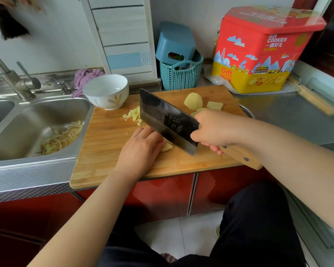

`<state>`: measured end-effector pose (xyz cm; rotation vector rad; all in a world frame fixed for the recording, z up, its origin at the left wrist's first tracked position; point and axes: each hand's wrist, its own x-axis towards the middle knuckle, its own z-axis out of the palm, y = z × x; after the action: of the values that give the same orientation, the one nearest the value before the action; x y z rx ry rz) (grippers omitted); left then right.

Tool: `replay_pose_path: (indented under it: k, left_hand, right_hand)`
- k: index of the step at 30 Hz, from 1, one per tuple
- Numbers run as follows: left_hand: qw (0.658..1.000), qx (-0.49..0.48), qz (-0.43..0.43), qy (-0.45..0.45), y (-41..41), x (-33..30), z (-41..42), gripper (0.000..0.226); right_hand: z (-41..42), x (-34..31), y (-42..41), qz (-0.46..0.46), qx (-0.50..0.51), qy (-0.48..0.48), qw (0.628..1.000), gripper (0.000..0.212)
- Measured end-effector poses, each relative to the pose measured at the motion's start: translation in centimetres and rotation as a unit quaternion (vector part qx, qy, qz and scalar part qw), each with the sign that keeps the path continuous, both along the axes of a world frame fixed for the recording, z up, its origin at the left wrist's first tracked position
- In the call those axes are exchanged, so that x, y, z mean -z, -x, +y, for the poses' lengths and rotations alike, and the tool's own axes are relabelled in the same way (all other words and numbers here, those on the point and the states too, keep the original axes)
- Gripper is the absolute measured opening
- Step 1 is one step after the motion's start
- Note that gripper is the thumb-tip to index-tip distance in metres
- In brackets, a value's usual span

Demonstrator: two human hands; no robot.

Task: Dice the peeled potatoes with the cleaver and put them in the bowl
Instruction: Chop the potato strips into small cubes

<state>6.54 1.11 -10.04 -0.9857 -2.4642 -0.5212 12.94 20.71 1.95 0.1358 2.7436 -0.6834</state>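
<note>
The right hand [214,130] is wrapped tight round the wooden handle of the cleaver [168,122], fingers curled under it, and the dark blade slants down across the cutting board [108,151] with its edge meeting the potato piece [167,147] near the board's middle. The left hand [143,149] lies on that piece from the left, fingers bent over it and pinning it down, likely to keep it from sliding while knuckles guide the blade; the fingertips are hidden, so how close they sit to the edge cannot be told. A small heap of diced potato [133,115] lies just behind the blade, close to the white bowl [106,91], which stands on the board's far left corner and looks empty, handy for scooping the dice in. A peeled potato half [193,101] and some flat slices [214,105] wait at the far right of the board, out of the knife's way. The job seems partly done, with nothing yet in the bowl
</note>
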Motion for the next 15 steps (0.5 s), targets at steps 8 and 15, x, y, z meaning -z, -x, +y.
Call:
replay_pose_path:
  k: [8,15]
  left_hand:
    - [1.000,0.002,0.004,0.011,0.1,0.1,-0.1,0.018]
    - [1.000,0.001,0.010,0.015,0.1,0.2,0.0,0.027]
  right_hand:
    - [-0.9,-1.3,-0.3,-0.009,-0.013,-0.017,1.000,0.024]
    - [-1.4,-1.0,-0.3,-0.021,-0.017,-0.033,0.999,0.021]
